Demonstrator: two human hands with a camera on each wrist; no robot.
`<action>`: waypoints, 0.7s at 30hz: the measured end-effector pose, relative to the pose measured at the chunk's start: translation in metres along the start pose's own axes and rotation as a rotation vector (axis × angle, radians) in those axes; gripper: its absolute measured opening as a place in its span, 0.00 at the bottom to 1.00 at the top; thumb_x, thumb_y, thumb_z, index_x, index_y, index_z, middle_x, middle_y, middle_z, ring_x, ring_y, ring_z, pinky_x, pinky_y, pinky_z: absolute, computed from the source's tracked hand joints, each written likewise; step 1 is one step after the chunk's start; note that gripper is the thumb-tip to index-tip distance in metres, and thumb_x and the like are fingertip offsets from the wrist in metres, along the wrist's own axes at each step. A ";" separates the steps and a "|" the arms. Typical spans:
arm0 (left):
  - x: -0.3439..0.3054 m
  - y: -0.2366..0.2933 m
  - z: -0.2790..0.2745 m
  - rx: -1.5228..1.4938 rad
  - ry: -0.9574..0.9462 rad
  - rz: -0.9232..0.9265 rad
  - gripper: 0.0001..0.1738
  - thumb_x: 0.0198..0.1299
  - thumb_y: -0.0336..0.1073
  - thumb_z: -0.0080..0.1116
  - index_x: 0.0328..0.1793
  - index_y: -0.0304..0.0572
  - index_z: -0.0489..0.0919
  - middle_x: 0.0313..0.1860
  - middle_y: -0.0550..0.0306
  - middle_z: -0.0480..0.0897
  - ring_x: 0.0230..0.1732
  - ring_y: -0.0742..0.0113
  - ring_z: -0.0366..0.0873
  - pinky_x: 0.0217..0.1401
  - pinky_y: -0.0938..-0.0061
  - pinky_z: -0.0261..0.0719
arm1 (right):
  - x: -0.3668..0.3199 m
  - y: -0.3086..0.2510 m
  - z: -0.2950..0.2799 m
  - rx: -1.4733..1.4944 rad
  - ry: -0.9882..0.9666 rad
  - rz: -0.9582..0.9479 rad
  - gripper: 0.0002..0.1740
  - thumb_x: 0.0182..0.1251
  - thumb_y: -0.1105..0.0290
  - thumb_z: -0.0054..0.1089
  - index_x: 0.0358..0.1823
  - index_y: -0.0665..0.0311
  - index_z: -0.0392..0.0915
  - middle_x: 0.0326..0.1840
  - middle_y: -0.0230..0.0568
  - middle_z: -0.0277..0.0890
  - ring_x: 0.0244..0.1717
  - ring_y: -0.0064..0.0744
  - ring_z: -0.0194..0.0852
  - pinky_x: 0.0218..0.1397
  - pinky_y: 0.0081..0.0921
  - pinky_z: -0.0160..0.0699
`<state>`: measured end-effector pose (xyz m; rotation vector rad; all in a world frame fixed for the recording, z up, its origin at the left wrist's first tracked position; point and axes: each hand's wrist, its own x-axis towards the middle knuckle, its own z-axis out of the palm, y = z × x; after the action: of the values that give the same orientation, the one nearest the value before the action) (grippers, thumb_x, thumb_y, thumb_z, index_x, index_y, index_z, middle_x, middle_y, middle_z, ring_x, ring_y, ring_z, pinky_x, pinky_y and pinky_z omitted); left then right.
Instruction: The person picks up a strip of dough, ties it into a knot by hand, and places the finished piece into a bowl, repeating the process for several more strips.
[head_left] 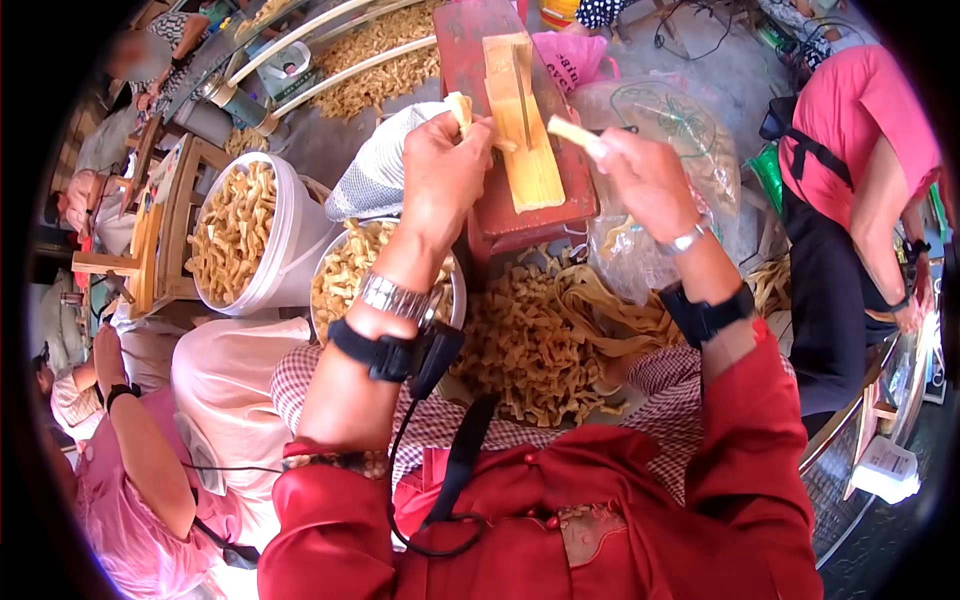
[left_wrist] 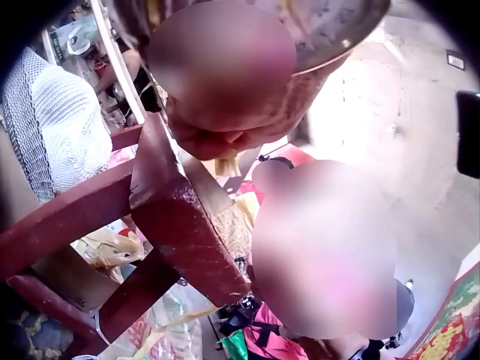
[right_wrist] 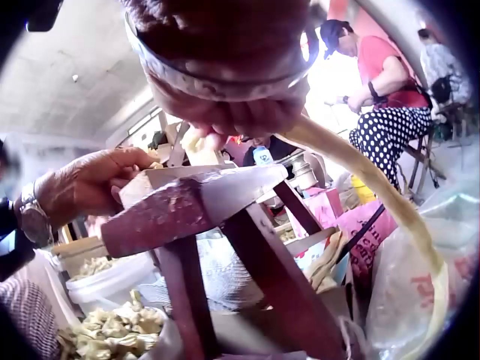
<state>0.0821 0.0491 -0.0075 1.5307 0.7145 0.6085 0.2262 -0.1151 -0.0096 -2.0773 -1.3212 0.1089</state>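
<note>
My left hand [head_left: 445, 165] is over the left side of a red wooden bench [head_left: 480, 75], pinching a short pale yellow piece [head_left: 460, 112] of a doughy-looking strip. Beside it, a light wooden board with an upright slotted part [head_left: 525, 130] lies on the bench. To the right of the board, my right hand [head_left: 645, 180] grips a pale strip [head_left: 572, 133], whose end points toward the board. In the right wrist view, a long strip [right_wrist: 390, 191] hangs down from the right hand [right_wrist: 225, 105]. Blur hides much of the left wrist view.
Below the bench lies a heap of knotted yellow pieces [head_left: 520, 345], with flat loose strips [head_left: 620, 310] beside it. A white bucket [head_left: 300, 235] and a metal bowl [head_left: 458, 290] at left hold more knots. A clear plastic bag [head_left: 650, 235] stands at right, near a seated person [head_left: 850, 130].
</note>
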 end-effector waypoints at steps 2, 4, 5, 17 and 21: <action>-0.024 0.010 -0.008 0.050 -0.061 -0.042 0.13 0.62 0.40 0.59 0.32 0.37 0.80 0.17 0.65 0.75 0.12 0.83 0.64 0.13 0.85 0.60 | -0.018 -0.013 -0.006 0.118 0.018 0.068 0.15 0.69 0.59 0.47 0.31 0.61 0.75 0.19 0.44 0.70 0.20 0.40 0.70 0.25 0.36 0.66; -0.051 0.016 -0.014 0.110 -0.134 -0.072 0.15 0.62 0.42 0.59 0.33 0.37 0.80 0.18 0.65 0.76 0.13 0.83 0.65 0.13 0.86 0.60 | -0.038 -0.021 -0.006 0.253 0.065 0.050 0.18 0.71 0.56 0.49 0.29 0.63 0.74 0.16 0.41 0.65 0.18 0.29 0.65 0.24 0.31 0.64; -0.066 0.016 -0.015 0.148 -0.172 -0.087 0.15 0.62 0.43 0.60 0.33 0.37 0.79 0.19 0.66 0.77 0.14 0.83 0.66 0.13 0.87 0.61 | -0.049 -0.029 -0.003 0.321 0.104 -0.001 0.16 0.70 0.58 0.50 0.31 0.63 0.75 0.16 0.41 0.65 0.17 0.34 0.66 0.23 0.32 0.64; -0.151 -0.062 -0.002 -0.566 -0.426 -0.949 0.25 0.72 0.49 0.40 0.51 0.31 0.73 0.35 0.55 0.80 0.33 0.70 0.76 0.40 0.73 0.78 | -0.151 -0.117 0.082 0.499 -0.104 -0.408 0.08 0.58 0.70 0.60 0.27 0.59 0.69 0.22 0.39 0.69 0.24 0.39 0.74 0.27 0.35 0.70; -0.132 -0.069 -0.017 -0.787 -0.496 -0.848 0.18 0.71 0.43 0.42 0.48 0.33 0.73 0.23 0.63 0.72 0.18 0.76 0.61 0.27 0.78 0.67 | -0.172 -0.130 0.077 0.652 -0.322 -0.194 0.11 0.65 0.64 0.54 0.31 0.64 0.69 0.23 0.47 0.71 0.28 0.49 0.75 0.30 0.41 0.69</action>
<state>-0.0244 -0.0359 -0.0700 0.5075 0.5612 -0.1503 0.0113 -0.1856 -0.0420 -1.4087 -1.4225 0.7139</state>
